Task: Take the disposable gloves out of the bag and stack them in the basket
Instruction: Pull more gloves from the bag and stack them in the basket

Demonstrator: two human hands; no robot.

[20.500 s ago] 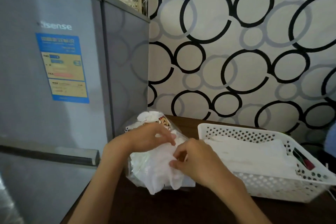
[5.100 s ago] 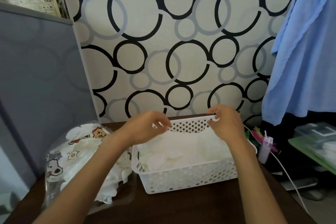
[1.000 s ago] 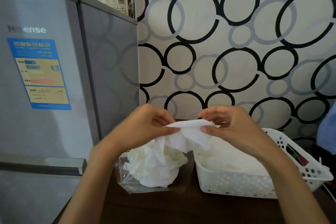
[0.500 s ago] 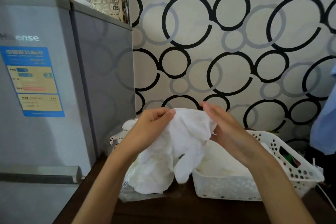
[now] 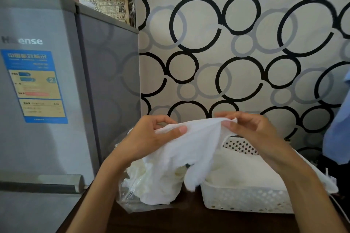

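Closest to the camera is the dark brown counter (image 5: 189, 219), with both forearms coming in from the bottom. On it, left of center, there's a clear plastic bag (image 5: 128, 201) with a crumpled heap of white gloves (image 5: 157, 185) spilling out of its mouth. Just to the right of the bag, pretty much touching it, sits a white perforated basket (image 5: 246, 199), and it's got a flat pile of gloves (image 5: 242, 168) in it already.

Above those, both hands are holding up one glove (image 5: 197, 143) by its cuff edge. The left hand (image 5: 151, 138) is pinching the left end between thumb and curled fingers, and the right hand (image 5: 250, 128) is pinching the right end the same way, so the cuff is stretched out between them. The rest of the glove hangs down, its fingers dangling over the gap between bag and basket, with one tip right about at the basket's near left corner.

Further back on the left is a grey fridge (image 5: 47, 91) with a blue and yellow sticker (image 5: 34, 85). Behind everything is a wall (image 5: 236, 53) covered in black and grey circles, and something blue, cloth I think (image 5: 339, 128), is at the far right edge.
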